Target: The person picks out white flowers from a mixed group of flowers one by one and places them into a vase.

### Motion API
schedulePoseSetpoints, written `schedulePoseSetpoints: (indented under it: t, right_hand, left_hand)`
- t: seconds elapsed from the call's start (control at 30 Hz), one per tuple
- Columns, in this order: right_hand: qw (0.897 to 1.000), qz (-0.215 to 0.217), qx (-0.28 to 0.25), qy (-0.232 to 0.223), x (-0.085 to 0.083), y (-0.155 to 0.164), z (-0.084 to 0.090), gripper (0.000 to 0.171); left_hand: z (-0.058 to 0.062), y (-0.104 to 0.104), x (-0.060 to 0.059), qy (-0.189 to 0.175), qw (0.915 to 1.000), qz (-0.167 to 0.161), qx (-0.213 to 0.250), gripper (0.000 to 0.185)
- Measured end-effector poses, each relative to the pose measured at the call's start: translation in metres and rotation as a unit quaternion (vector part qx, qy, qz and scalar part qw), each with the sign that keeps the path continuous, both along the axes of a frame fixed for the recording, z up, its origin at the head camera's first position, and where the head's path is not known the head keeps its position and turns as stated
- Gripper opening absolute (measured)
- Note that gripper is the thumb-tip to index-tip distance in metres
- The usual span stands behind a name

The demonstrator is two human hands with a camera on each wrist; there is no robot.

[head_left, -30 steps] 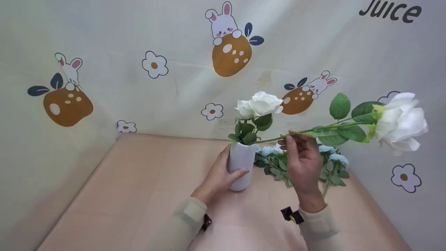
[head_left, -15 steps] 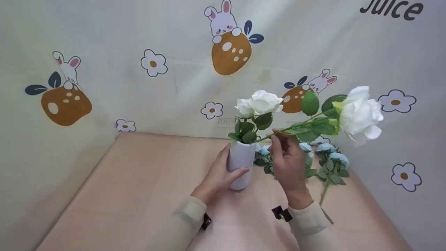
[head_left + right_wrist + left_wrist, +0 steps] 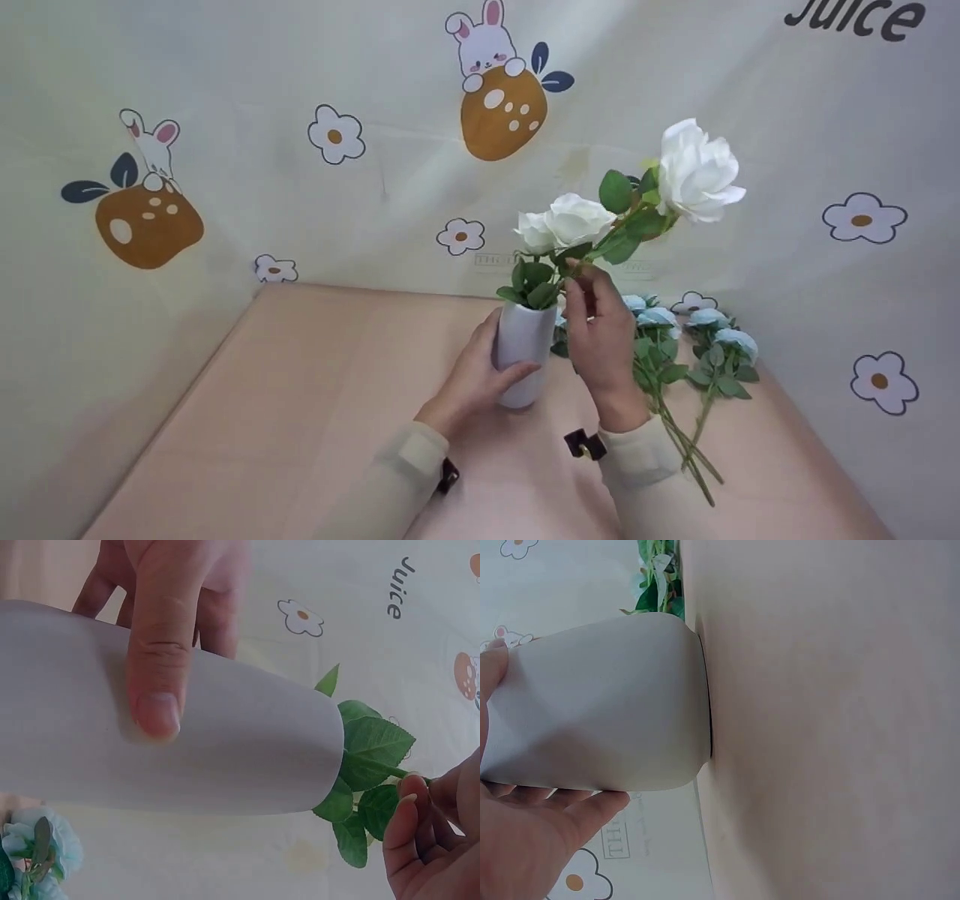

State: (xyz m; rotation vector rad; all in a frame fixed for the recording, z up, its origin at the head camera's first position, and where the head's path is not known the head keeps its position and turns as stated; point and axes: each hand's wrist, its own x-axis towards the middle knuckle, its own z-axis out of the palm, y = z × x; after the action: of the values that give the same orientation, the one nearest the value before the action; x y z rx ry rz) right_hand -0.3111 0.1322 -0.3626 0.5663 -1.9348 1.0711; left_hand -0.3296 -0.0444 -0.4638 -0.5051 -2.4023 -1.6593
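A white vase (image 3: 525,345) stands upright on the table, with white roses (image 3: 574,219) and green leaves rising from its mouth. My left hand (image 3: 476,375) grips it from the left, thumb across the front; the left wrist view shows the vase base (image 3: 652,705) down at the tabletop. Just right of the mouth, my right hand (image 3: 604,330) pinches the green stem (image 3: 386,769) of another white rose (image 3: 697,172). That bloom leans up and to the right, above the others. The stem's lower end is hidden by the vase and leaves.
Light blue flowers (image 3: 656,319) with leafy stems lie on the table (image 3: 300,405) to the right, partly behind my right hand. A second blue bunch (image 3: 731,345) lies nearer the right edge. A printed cloth backdrop (image 3: 390,187) rises behind the table.
My right hand has moved left toward the vase mouth. The rose it pinches has swung from nearly level to a steeper upward tilt. My left hand has kept its grip on the vase.
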Motion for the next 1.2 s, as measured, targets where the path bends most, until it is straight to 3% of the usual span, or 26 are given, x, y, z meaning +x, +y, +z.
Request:
schedulePoseSetpoints:
  t: [0.17, 0.43, 0.67, 0.83, 0.97, 1.13, 1.2]
  right_hand:
    - [1.000, -0.013, 0.024, -0.004, -0.002, -0.007, -0.001, 0.023]
    - [0.993, -0.036, 0.089, -0.073, -0.003, -0.013, -0.008, 0.017]
    - [0.989, -0.042, 0.024, -0.138, 0.001, -0.009, 0.000, 0.025]
    - [0.994, -0.043, 0.001, -0.105, 0.002, -0.006, -0.001, 0.019]
    - [0.996, -0.043, 0.032, -0.068, 0.000, -0.007, -0.006, 0.013]
    - [0.989, -0.036, 0.093, -0.108, 0.000, -0.010, -0.010, 0.009]
    - [0.988, -0.029, 0.094, -0.116, 0.000, -0.011, -0.011, 0.008]
  left_hand:
    - [-0.001, 0.000, 0.001, -0.003, 1.0000, 0.002, 0.002, 0.100]
    - [0.000, 0.000, 0.003, -0.014, 0.9997, 0.009, -0.018, 0.101]
    - [0.000, 0.001, 0.002, -0.015, 0.9999, 0.004, 0.003, 0.100]
    - [-0.002, 0.001, 0.000, -0.001, 1.0000, 0.003, 0.007, 0.098]
    - [-0.002, 0.001, 0.000, 0.011, 0.9999, -0.004, 0.008, 0.097]
    - [-0.002, 0.000, 0.000, 0.016, 0.9998, -0.007, -0.001, 0.097]
    - [-0.002, 0.000, -0.001, 0.019, 0.9998, -0.005, -0.011, 0.097]
